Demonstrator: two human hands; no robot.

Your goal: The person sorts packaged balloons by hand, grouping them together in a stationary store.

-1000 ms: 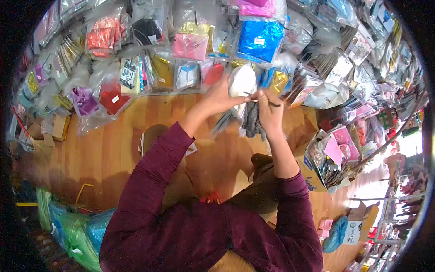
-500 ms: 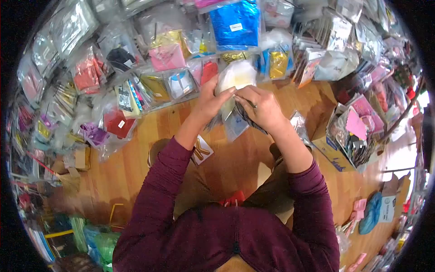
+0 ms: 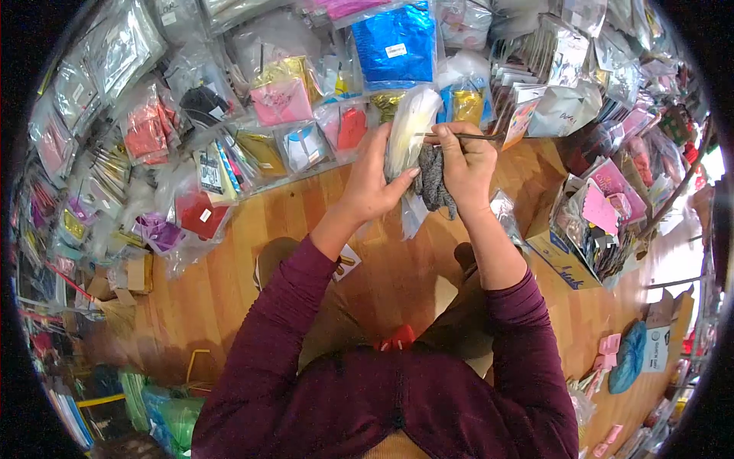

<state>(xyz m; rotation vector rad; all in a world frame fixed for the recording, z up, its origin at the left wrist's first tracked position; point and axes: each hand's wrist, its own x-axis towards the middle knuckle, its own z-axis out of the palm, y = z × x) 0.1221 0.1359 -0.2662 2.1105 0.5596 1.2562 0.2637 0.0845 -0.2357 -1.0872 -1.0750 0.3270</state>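
Observation:
My left hand (image 3: 375, 183) is closed around a long bundle in clear plastic (image 3: 411, 126), whitish with a pale yellow middle, tilted with its top to the right. My right hand (image 3: 469, 164) pinches a thin dark stick (image 3: 483, 137) that lies nearly level, its left tip by the bundle. Too little of the stick shows to tell its kind. A grey knitted piece (image 3: 434, 183) hangs beside the right palm, seemingly in that hand too. Below the bundle a pale plastic flap (image 3: 414, 216) hangs down.
Bagged goods fill the far side, among them a blue foil packet (image 3: 394, 50) and a pink one (image 3: 281, 101). A full cardboard box (image 3: 564, 256) stands at right on the wooden floor (image 3: 229, 275). A white card (image 3: 348, 262) lies near my knee.
My hands have moved apart. The bundle has turned more upright, and the dark stick and grey knitted piece now show plainly at my right hand.

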